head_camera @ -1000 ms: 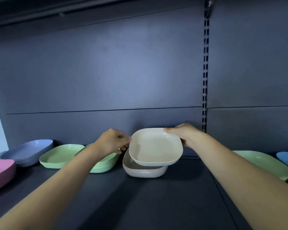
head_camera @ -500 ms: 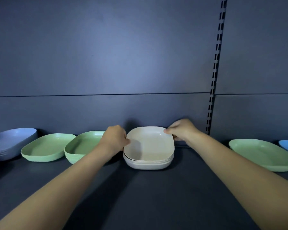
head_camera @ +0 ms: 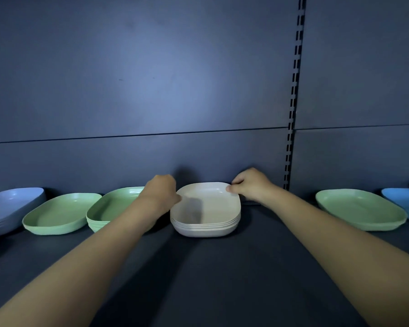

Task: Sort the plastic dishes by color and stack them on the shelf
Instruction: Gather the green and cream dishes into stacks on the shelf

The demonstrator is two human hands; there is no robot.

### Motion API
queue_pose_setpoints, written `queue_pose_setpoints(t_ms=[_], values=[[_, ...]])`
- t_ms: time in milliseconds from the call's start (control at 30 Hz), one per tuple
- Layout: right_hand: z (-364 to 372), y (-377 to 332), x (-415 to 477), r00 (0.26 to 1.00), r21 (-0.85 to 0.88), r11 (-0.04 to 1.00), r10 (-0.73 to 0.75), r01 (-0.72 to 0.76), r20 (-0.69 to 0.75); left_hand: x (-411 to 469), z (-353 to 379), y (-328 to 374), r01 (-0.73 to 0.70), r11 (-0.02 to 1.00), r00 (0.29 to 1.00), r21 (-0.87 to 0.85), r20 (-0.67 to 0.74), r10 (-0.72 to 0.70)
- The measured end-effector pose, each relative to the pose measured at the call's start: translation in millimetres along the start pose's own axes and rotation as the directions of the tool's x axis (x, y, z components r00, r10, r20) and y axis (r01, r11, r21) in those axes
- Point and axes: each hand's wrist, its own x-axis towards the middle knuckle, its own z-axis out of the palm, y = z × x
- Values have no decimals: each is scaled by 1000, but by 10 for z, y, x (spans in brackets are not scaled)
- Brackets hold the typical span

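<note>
A stack of several cream plastic dishes (head_camera: 208, 213) stands at the back middle of the dark shelf (head_camera: 198, 279). My left hand (head_camera: 161, 194) touches the top dish's left rim with curled fingers. My right hand (head_camera: 248, 185) pinches its far right corner. To the left stand a stack of green dishes (head_camera: 111, 208), a single green dish (head_camera: 59, 214) and a stack of lavender dishes (head_camera: 7, 208). On the right lie one green dish (head_camera: 359, 212) and blue dishes (head_camera: 404, 201).
The shelf's dark back panel (head_camera: 151, 102) rises right behind the dishes. A slotted upright (head_camera: 293, 102) runs down it just right of my right hand. Bare shelf surface lies in front of the dishes.
The cream dish I held above the stack has come down and now sits nested on top of it. Both hands stay at its rim. The camera view has shifted up and to the right.
</note>
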Motion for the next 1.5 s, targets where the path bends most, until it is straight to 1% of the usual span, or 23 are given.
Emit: queue_pose_setpoints(t_ms=[100, 167, 233, 333, 433, 633, 800, 1000, 1133, 1233, 1367, 1500], values=[[-195, -32, -114, 997, -114, 992, -52, 58, 56, -41, -105, -3, -55, 998, 998, -22, -35, 54], [-358, -49, -248, 990, -233, 966, -85, 109, 108, -114, -189, 47, -98, 995, 994, -18, -49, 97], [-542, -45, -410, 982, -379, 913, -93, 149, 162, -233, -274, 138, -132, 991, 990, 7, -56, 133], [-857, -8, -671, 972, -572, 797, -72, 192, 225, -434, -408, 314, -150, 987, 987, 55, -56, 153], [-1189, 44, -988, 973, -668, 718, -57, 196, 224, -682, -502, 552, -148, 986, 984, 80, -89, 155], [-1921, 389, -1869, 991, -745, 655, -49, 126, 125, -1590, -546, 1351, -184, 973, 969, 139, -142, 203], [-2501, 755, -2703, 996, -765, 638, -66, 86, 57, -2304, -539, 2121, -225, 958, 959, 180, -132, 250], [-3084, 1231, -3536, 999, -757, 653, -36, 9, -19, -2868, -522, 2968, -286, 951, 946, 115, -128, 299], [-3429, 1630, -3916, 997, -739, 671, -9, -54, -81, -3042, -499, 3487, -336, 936, 929, 99, -128, 347], [-3669, 1936, -4069, 994, -735, 670, 43, -105, -103, -3068, -464, 3860, -373, 923, 914, 100, -132, 384], [-3930, 2311, -4153, 984, -709, 683, 107, -177, -143, -2961, -356, 4345, -431, 898, 890, 88, -122, 439], [-4163, 2756, -4052, 981, -682, 707, 107, -188, -160, -2729, -134, 4801, -475, 879, 871, 41, -124, 476]])
